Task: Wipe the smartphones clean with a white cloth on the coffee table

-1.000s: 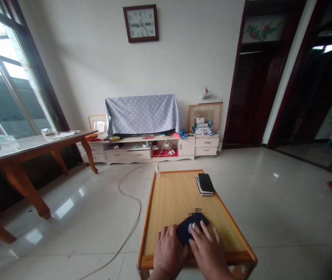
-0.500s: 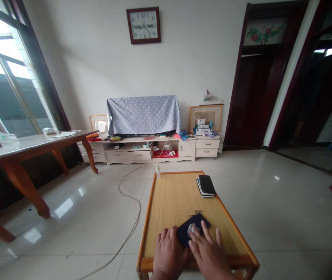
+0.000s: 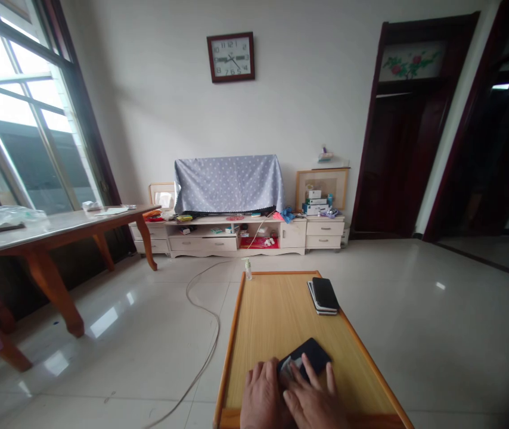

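Observation:
A dark flat phone-like device (image 3: 319,354) lies at a slant near the front of the small wooden table (image 3: 272,313). My left hand (image 3: 261,394) grips its left end, fingers bent together and thumb side hidden. Over the device's near part, my right hand (image 3: 312,400) presses a small pale cloth or wipe (image 3: 291,363) against the surface. Some right fingers are spread, while the fingertips on the cloth are slightly blurred.
A stack of phone-like devices (image 3: 323,296), black on top, rests at the table's right edge. A small pump bottle (image 3: 248,268) stands at the far left corner. A cable (image 3: 216,330) runs along the floor, left of the table. Beyond is a low cabinet (image 3: 203,243).
My right hand and the pale cloth have moved toward the device's left end, near my left hand. The whole view has tilted up and shifted slightly left.

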A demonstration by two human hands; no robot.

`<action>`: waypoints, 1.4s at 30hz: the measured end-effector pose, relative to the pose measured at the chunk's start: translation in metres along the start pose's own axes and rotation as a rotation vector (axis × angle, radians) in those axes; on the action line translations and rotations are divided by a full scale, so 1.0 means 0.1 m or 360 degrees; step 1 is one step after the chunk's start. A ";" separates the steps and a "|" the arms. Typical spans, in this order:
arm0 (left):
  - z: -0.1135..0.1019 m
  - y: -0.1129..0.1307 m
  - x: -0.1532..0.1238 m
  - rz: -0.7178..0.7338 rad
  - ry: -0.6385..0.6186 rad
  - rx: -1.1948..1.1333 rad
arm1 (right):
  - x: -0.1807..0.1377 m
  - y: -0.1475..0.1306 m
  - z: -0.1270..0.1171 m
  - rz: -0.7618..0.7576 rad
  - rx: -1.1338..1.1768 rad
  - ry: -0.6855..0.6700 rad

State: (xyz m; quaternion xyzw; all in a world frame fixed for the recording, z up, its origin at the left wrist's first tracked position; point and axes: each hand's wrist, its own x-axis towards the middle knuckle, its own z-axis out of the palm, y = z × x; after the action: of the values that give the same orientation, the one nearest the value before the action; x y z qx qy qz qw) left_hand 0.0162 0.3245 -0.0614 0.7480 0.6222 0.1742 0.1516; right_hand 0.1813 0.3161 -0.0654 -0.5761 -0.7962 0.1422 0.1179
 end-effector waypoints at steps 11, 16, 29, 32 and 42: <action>-0.02 0.02 -0.02 -0.0051 0.0011 -0.0026 | 0.02 0.10 -0.13 0.0015 0.0017 0.0034; 0.03 -0.06 0.00 -0.0042 -0.0027 -0.0024 | -0.11 -0.11 -0.13 -0.0168 0.0121 -0.0203; -0.02 -0.01 0.00 -0.0075 -0.0122 -0.0011 | 0.26 -0.27 0.08 0.0022 0.0014 -0.0045; -0.12 0.03 -0.01 -0.0041 -0.0137 -0.0075 | 0.32 -0.12 0.15 0.0051 -0.0050 0.0041; -0.22 0.13 0.01 -0.0186 -0.0196 -0.0041 | 0.48 0.38 0.04 0.0540 -0.0261 0.0216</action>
State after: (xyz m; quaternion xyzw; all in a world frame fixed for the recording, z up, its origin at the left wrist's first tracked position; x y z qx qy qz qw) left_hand 0.0173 0.3231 -0.0358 0.7178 0.6519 0.1267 0.2090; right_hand 0.1990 0.3729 -0.0813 -0.7180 -0.6868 0.0555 0.0984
